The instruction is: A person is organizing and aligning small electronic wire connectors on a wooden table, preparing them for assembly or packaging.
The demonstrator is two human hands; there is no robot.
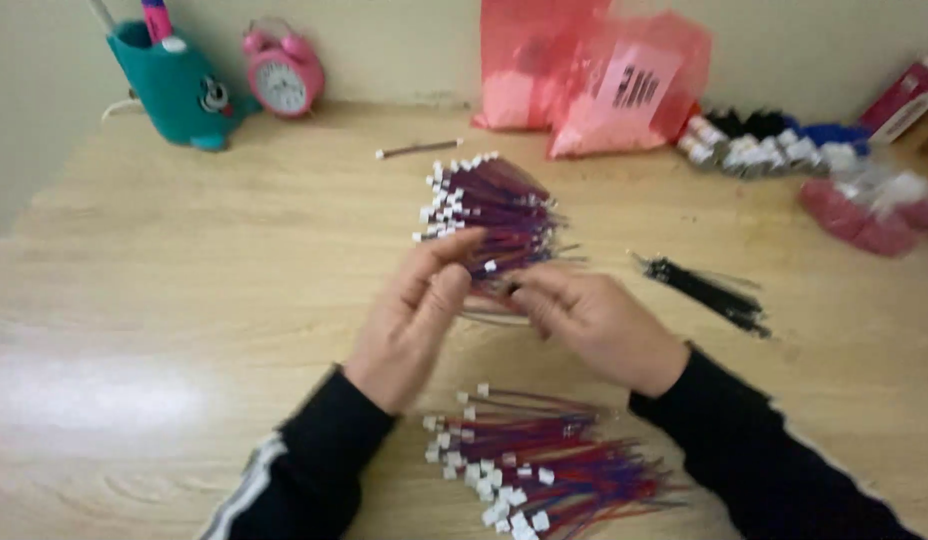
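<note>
Wire bundle: the far bundle of red and blue wires [494, 215] with white plugs lies at mid-bench, fanned toward the far edge, and your fingertips meet at its near end.
Left hand: your left hand [419, 315] has fingers pressed together on a few wires, though blur hides exactly how.
Right hand: your right hand [594, 325] is curled, pinching the same wires.
Near bundle: a second wire bundle [534, 470] lies by the near edge, between your sleeves.
Right side: black ties [709, 290] lie beside your right hand.
Far edge: pink bags [594, 75], a pink alarm clock [282, 72] and a teal pen holder [179, 85] stand there.
</note>
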